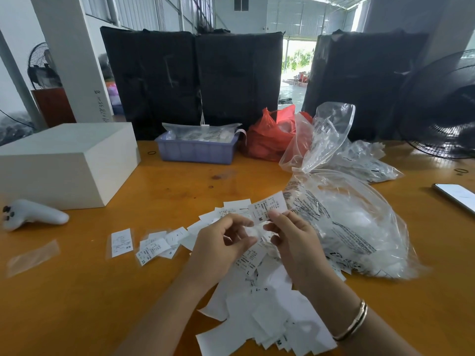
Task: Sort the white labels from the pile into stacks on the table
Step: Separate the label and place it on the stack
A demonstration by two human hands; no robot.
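You hold an M label above the loose pile on the orange table (102,291).

At your far left a white controller (33,214) lies beside a white box (64,163); nearer you, a clear empty sleeve (33,255) lies flat; then one XS label (122,242) sits alone, just beside a small cluster of labels (159,246); behind these stands a blue tray (196,150) of packets; your left hand (221,242) curls its fingers, pinching a small clear sleeve; your right hand (295,237) pinches the M label (267,208) between thumb and fingers, raised over the pile (264,312), which spreads under both wrists; to the right lie a red bag (267,140), clear plastic bags (354,222) and a phone (456,196).
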